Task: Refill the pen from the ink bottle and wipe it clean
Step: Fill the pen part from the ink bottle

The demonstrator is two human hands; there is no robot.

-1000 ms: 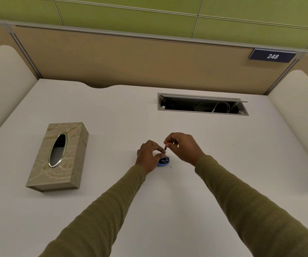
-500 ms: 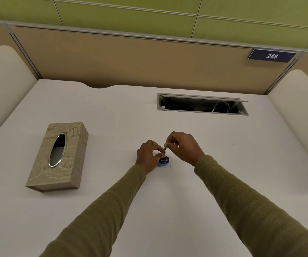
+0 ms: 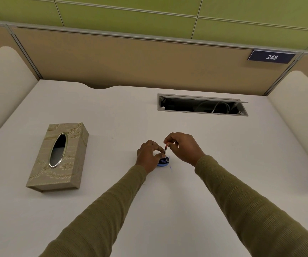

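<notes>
Small blue ink bottle (image 3: 163,161) near the middle of the white desk (image 3: 223,149). Left hand (image 3: 148,156) curled round the ink bottle, holding it steady. Right hand (image 3: 183,148) just above the ink bottle, pinching the top of a thin pen (image 3: 165,149). Pen tip down in the ink bottle's mouth, a bit tilted.

Probably light, thin and stiff, that pen; easy to drop, so best pinched high up, away from the wet end. Ink bottle likely easy to tip and spill, so best held low at the side.

Tiny blue mark on the desk just right of the ink bottle, maybe ink. Tissue box (image 3: 58,156) well to the left of the ink bottle, handy for wiping. Open cable slot (image 3: 201,107) behind the ink bottle. Tan wall panel farther back, with a sign (image 3: 271,57) reading 248.
</notes>
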